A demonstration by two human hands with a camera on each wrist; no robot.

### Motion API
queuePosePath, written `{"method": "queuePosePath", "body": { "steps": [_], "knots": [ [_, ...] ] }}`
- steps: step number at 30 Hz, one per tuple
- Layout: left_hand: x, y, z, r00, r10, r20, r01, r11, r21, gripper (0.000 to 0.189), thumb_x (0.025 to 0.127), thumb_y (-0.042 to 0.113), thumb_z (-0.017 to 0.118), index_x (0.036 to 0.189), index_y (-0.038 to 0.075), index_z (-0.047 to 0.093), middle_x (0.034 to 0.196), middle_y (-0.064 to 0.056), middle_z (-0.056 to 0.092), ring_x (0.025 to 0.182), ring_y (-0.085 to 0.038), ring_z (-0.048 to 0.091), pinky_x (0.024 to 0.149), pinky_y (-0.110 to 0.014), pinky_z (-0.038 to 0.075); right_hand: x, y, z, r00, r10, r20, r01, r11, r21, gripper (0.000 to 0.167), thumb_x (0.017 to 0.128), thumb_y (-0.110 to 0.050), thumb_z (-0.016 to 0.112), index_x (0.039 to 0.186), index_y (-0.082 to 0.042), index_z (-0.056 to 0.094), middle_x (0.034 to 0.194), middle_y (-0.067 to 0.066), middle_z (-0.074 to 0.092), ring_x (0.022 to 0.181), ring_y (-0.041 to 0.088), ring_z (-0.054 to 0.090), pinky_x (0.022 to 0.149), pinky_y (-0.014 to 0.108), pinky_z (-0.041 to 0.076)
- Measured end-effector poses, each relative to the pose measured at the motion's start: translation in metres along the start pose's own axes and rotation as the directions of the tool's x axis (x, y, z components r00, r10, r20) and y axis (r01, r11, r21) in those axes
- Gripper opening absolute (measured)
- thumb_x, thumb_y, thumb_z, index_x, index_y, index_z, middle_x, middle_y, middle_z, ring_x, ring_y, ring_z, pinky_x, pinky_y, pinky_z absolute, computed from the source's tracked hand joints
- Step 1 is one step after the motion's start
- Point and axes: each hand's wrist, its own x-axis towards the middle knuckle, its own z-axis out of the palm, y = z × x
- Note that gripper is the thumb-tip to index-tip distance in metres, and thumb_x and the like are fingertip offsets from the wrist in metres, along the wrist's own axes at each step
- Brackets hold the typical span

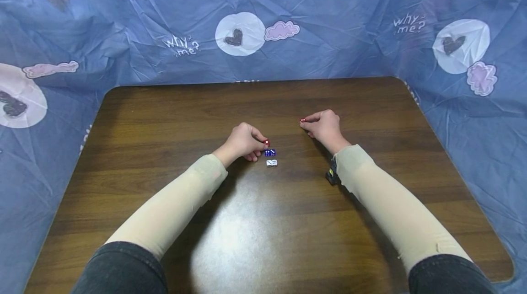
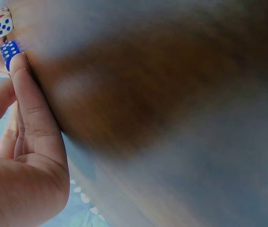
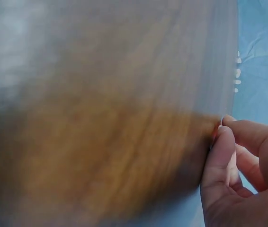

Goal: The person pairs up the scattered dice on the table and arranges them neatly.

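Observation:
My left hand pinches a red die between thumb and fingertips, just behind the two blue dice. Nearer to me, a pair of white dice sits side by side on the table. In the left wrist view, a blue die and a white die show beyond the fingertips. Farther back and to the right, my right hand holds another red die by its fingertips. In the right wrist view that die is mostly hidden by the thumb and fingers.
All of this is on a brown wood-grain table with rounded corners. A blue patterned cloth hangs behind and beside it. A small black device is at the right wrist.

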Motion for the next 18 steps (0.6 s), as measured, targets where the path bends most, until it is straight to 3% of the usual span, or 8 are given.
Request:
{"method": "queuePosePath", "body": {
  "steps": [7, 18],
  "knots": [
    [-0.001, 0.001, -0.001, 1.000, 0.003, 0.002, -0.003, 1.000, -0.001, 0.012, 0.088, 0.002, 0.080, 0.100, 0.002, 0.079, 0.066, -0.018, 0.069, 0.047, -0.020, 0.065, 0.047, -0.034, 0.060, -0.006, 0.002, 0.002, 0.996, -0.066, 0.057, 0.065, 0.998, 0.003, 0.017, 0.088, -0.017, 0.083, 0.100, -0.006, 0.081, 0.087, 0.007, 0.076, 0.061, 0.013, 0.069, 0.056, 0.024, 0.059],
    [-0.001, 0.001, 0.000, 1.000, 0.001, -0.001, -0.001, 1.000, 0.004, 0.013, 0.088, 0.002, 0.080, 0.100, 0.002, 0.079, 0.065, -0.017, 0.069, 0.047, -0.020, 0.065, 0.048, -0.034, 0.060, -0.019, -0.003, 0.007, 0.962, -0.156, 0.222, 0.147, 0.987, 0.056, 0.015, 0.090, -0.014, 0.082, 0.101, -0.004, 0.080, 0.085, 0.006, 0.075, 0.065, 0.018, 0.071, 0.058, 0.029, 0.061]
  ]
}}
